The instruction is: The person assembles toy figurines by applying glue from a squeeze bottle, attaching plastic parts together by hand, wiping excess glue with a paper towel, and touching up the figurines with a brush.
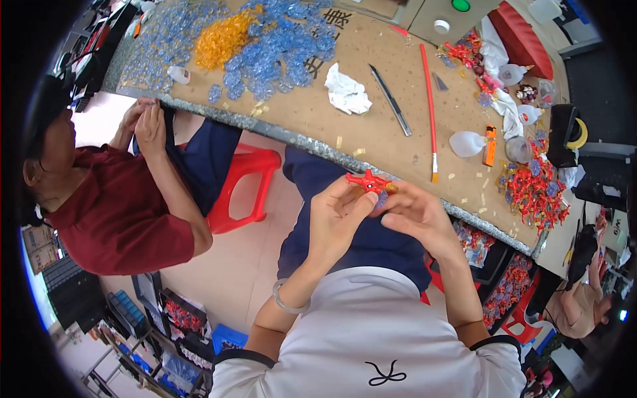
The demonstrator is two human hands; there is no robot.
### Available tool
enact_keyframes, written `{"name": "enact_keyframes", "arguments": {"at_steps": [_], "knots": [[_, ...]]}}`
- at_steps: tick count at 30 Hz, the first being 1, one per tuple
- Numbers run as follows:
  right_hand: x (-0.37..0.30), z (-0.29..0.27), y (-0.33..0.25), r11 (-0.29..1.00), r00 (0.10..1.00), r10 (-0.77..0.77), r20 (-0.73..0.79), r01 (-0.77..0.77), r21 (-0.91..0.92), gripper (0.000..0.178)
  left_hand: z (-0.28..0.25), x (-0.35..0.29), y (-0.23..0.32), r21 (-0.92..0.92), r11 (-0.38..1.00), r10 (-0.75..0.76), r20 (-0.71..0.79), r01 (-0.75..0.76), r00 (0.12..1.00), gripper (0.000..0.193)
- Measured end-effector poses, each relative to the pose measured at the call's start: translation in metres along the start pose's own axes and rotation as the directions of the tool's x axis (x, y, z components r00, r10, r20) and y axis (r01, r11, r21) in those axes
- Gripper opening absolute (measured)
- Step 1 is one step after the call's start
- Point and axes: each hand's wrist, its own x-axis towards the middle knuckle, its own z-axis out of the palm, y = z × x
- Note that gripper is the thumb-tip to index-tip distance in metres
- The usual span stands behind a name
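Note:
Just off the table's near edge, my left hand (pixel 337 217) pinches a small red toy figure (pixel 369 180) between thumb and fingers. The figure has spread limbs, a clear blue round piece (pixel 381 198) under it and a yellowish part at its right end. My right hand (pixel 424 221) is close beside it, fingertips at the figure's right end, thumb standing apart from the fingers. Whether those fingertips touch the figure is hard to see.
On the table (pixel 292 119) are clear blue pieces (pixel 279 56), orange pieces (pixel 222 41), crumpled tissue (pixel 347 89), a black pen-like tool (pixel 390 99), a long red brush (pixel 428 109), a squeeze bottle (pixel 468 144), an orange lighter (pixel 490 146) and piled red figures (pixel 536 189). A co-worker (pixel 126 199) sits left.

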Motion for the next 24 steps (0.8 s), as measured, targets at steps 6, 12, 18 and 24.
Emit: {"name": "enact_keyframes", "arguments": {"at_steps": [6, 12, 18, 24], "knots": [[0.010, -0.002, -0.010, 0.944, 0.937, -0.275, -0.214, 0.221, -0.244, 0.023, -0.011, -0.009, -0.001, 0.333, 0.943, 0.034, -0.006, -0.030, 0.999, 0.017], [0.029, -0.009, -0.007, 0.979, 0.993, -0.099, -0.067, 0.086, -0.183, 0.015, -0.002, -0.007, 0.003, 0.462, 0.881, 0.103, 0.016, -0.098, 0.995, 0.043], [0.036, -0.015, -0.006, 0.999, 0.998, 0.022, -0.065, -0.020, 0.033, 0.014, 0.003, -0.007, 0.004, 0.265, 0.963, 0.051, 0.008, -0.052, 0.999, 0.048], [0.040, -0.017, -0.001, 0.998, 0.999, 0.001, -0.046, 0.002, 0.067, 0.015, 0.006, -0.006, 0.011, 0.163, 0.987, -0.012, -0.018, 0.014, 1.000, 0.048]]}}
